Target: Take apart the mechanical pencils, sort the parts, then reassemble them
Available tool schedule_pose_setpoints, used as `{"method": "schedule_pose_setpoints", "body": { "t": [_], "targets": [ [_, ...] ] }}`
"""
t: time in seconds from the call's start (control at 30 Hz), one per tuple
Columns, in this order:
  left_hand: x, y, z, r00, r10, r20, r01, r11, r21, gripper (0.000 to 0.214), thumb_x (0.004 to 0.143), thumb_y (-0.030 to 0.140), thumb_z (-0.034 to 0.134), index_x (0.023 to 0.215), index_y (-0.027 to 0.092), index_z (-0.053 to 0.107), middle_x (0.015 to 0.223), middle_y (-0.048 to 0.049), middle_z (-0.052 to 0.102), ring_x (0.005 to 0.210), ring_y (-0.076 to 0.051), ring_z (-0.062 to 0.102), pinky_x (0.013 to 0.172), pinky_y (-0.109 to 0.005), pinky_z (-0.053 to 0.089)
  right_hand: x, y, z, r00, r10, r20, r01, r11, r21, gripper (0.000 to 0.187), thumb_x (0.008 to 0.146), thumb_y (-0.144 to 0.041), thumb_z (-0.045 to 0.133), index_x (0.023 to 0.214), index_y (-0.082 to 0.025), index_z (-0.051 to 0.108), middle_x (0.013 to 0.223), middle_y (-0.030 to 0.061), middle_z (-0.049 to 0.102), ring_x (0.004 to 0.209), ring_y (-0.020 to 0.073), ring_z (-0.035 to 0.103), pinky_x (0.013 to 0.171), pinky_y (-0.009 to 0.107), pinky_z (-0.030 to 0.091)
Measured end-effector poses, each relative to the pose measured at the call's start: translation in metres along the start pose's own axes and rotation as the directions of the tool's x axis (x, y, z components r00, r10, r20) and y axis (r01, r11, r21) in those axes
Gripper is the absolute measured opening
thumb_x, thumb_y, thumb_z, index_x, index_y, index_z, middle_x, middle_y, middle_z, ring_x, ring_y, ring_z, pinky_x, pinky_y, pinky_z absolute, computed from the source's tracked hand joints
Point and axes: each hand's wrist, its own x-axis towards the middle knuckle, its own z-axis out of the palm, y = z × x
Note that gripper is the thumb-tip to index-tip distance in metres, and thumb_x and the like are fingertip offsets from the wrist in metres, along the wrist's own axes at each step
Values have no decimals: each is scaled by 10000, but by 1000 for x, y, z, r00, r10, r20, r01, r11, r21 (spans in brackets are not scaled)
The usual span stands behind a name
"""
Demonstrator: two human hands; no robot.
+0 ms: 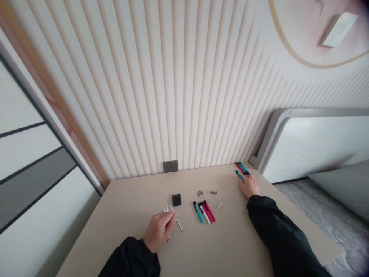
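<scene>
My left hand (159,231) is closed above the near part of the table, with a thin white pen refill (179,224) at its fingertips. Behind that hand, the ends of several more white sticks (165,209) show; the hand hides the rest of them. At the far right corner, my right hand (250,186) has its fingers closed on a teal pen (240,176) with a black end. Just beyond it lie several teal and red pens (242,167) side by side. Between my hands are a teal pen (198,213), a white pen (205,214) and red pens (210,211).
Several black caps or grips (177,199) stand in a row on the beige table (129,215). Small metallic pieces (200,193) form two groups behind the pens, and a small whitish piece (220,206) lies alone. A ribbed wall with a dark socket (170,166) borders the back; a bed is right.
</scene>
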Motion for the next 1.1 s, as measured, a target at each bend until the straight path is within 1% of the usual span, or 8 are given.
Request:
{"method": "schedule_pose_setpoints", "body": {
  "t": [0.1,0.2,0.3,0.47,0.7,0.87,1.0,1.1],
  "targets": [
    [0,0,0,1000,3,1,-3,1000,8,303,970,235,411,714,177,563,597,-1,567,545,-124,553,548,-224,430,-10,7,-5,999,35,-3,-35,999,-16,484,851,-241,465,1332,-261,526,1232,99,573,1113,259,542,907,353,406],
    [1,0,0,1000,7,4,-7,1000,8,301,970,234,408,714,179,558,602,0,566,550,-125,556,551,-222,431,-17,14,-8,997,70,20,-69,997,-27,395,868,-262,447,1226,-232,612,1161,108,618,1038,259,594,837,341,439],
    [1,0,0,1000,3,12,-3,1000,10,310,971,230,407,693,180,536,586,9,546,536,-119,542,545,-219,422,-18,17,-8,996,85,34,-84,996,-31,335,881,-232,432,1116,-223,671,1087,100,653,965,231,631,785,304,447],
    [1,0,0,1000,0,11,-1,1000,16,316,968,223,417,665,181,495,576,14,526,524,-111,524,530,-213,401,-9,10,-5,997,76,18,-75,996,-46,323,910,-215,422,1112,-209,675,1105,106,656,959,216,638,790,284,439],
    [1,0,0,1000,-4,14,4,1000,12,298,968,218,419,687,178,511,585,12,530,531,-113,524,542,-218,400,7,1,-4,998,63,4,-63,994,-87,339,935,-212,396,1136,-194,669,1117,123,645,993,226,614,829,302,418],
    [1,-1,1,1000,-10,16,10,1000,11,315,969,225,418,668,180,500,569,18,510,521,-113,512,538,-221,396,17,0,-4,998,59,15,-57,992,-117,351,945,-222,377,1128,-209,676,1097,120,646,965,217,611,801,295,404],
    [1,0,1,1000,-4,12,3,1000,5,292,970,227,417,705,177,530,583,16,522,535,-116,519,550,-224,402,25,-2,-4,998,55,14,-53,990,-133,340,939,-218,385,1094,-212,688,1087,117,646,941,207,605,773,289,392],
    [2,0,0,1000,-7,12,7,1000,6,297,969,228,420,695,179,522,578,18,515,530,-113,514,545,-223,397,30,-2,-3,999,49,5,-48,989,-138,324,937,-207,394,1053,-208,696,1071,114,648,927,199,596,756,285,376]
  ]
}}
